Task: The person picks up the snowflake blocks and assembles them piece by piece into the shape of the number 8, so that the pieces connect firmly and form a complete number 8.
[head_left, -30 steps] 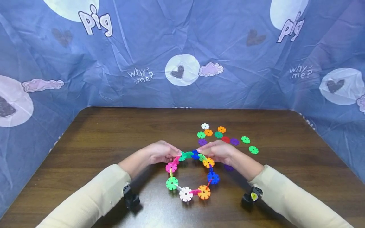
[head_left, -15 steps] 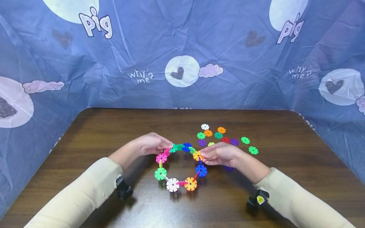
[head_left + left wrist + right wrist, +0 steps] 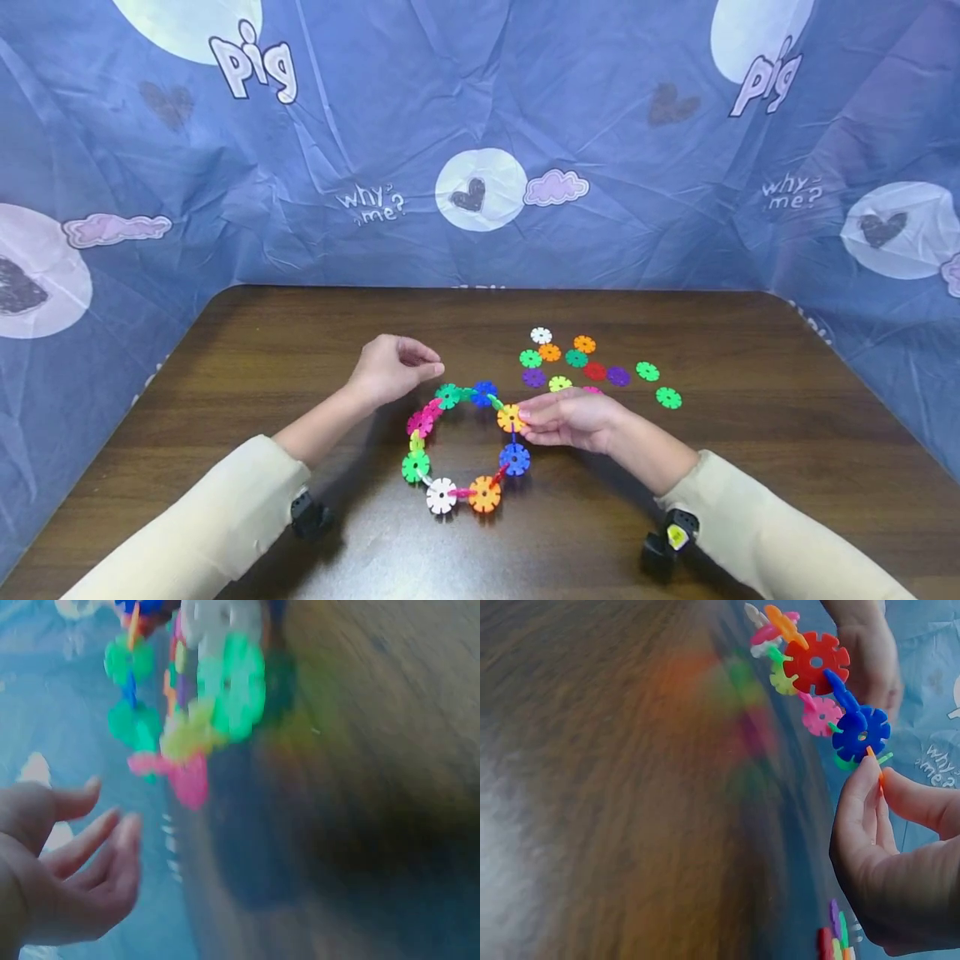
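Your right hand (image 3: pixel 577 421) pinches an orange disc (image 3: pixel 511 417) between thumb and fingertips, on the far right of a ring of linked discs (image 3: pixel 441 496). Your left hand (image 3: pixel 393 367) holds nothing: its fingers are loosely curved, with a narrow gap to the thumb, and it sits apart from the ring, just beyond its far left side.

The ring stands between you and the far edge of the wooden table (image 3: pixel 300 333), slightly left of the middle; you cannot tell whether its near side touches the wood. A white disc and another orange one face you at the near side, a blue disc is below your grip on the right, and green and pink ones are on the left.

Loose discs (image 3: pixel 595 372) lie scattered beyond your right hand. A blue printed cloth (image 3: pixel 630 233) hangs behind the table.
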`<control>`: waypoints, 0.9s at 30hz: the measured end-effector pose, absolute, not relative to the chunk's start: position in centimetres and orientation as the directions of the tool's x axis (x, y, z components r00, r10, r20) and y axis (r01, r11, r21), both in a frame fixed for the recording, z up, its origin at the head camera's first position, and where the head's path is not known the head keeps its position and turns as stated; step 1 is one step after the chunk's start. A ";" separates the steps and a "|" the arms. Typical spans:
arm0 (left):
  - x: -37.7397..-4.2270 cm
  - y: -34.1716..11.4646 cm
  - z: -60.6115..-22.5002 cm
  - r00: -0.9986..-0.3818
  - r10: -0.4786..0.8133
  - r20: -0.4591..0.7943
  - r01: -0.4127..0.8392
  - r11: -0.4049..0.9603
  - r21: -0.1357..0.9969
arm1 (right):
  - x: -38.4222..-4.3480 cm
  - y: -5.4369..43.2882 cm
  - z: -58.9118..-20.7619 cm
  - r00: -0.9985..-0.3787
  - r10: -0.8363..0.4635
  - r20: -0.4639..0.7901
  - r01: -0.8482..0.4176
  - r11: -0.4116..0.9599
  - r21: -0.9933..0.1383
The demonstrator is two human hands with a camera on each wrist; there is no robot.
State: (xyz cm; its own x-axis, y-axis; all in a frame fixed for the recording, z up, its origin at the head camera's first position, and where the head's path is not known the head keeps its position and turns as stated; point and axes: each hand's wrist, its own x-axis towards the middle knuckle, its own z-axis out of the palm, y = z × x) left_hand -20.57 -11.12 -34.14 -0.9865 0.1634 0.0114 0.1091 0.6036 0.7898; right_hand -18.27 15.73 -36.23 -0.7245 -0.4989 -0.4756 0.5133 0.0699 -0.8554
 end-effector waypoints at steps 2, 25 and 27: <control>-19.9 -10.5 -33.3 -0.976 0.122 0.180 0.216 0.630 0.746 | -18.4 15.5 -36.0 -0.735 -0.490 -0.468 0.503 0.068 -0.862; -16.8 -5.8 -35.2 -0.951 0.091 -0.296 -0.266 0.250 0.931 | -17.9 12.4 -36.1 -0.812 -0.426 -0.399 0.452 -0.028 -0.891; -16.5 -5.8 -35.7 -0.948 0.081 -0.308 -0.281 0.246 0.928 | -17.5 12.3 -36.7 -0.808 -0.431 -0.402 0.460 -0.034 -0.887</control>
